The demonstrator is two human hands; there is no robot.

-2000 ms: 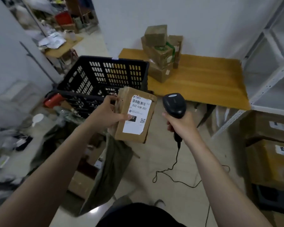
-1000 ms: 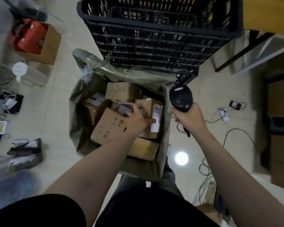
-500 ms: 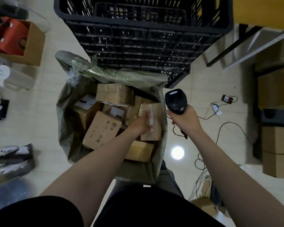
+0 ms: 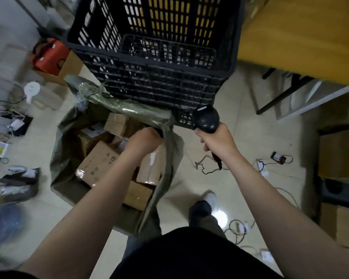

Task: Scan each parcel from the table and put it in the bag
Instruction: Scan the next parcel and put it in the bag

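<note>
R hand [image 4: 218, 140] is wrapped tight round the handle of the black scanner [image 4: 207, 118], head up, just in front of the near corner of the black crate [image 4: 153, 57]; its cable [image 4: 208, 168] trails down to the floor. L hand [image 4: 144, 139] is over the open mouth of the grey-green bag [image 4: 58, 150], back of hand to the camera, fingers curled under & hidden — can't tell if it's holding anything or only touching the bag rim. Just below it, inside the bag on the R side next to the bag wall, sits a brown parcel [image 4: 151, 166] w/ a white label showing. Other parcels are packed round it: a big printed box [image 4: 98, 164] to the L, a taped box [image 4: 137, 195] nearer the person, a small box [image 4: 117, 123] at the far side by the crate. Bag stands on the floor, its far rim up against the crate front. Wooden table [image 4: 300, 37] upper R, beside the crate. Cardboard cartons [image 4: 338, 156] far R — edges of the view are blurred.
</note>
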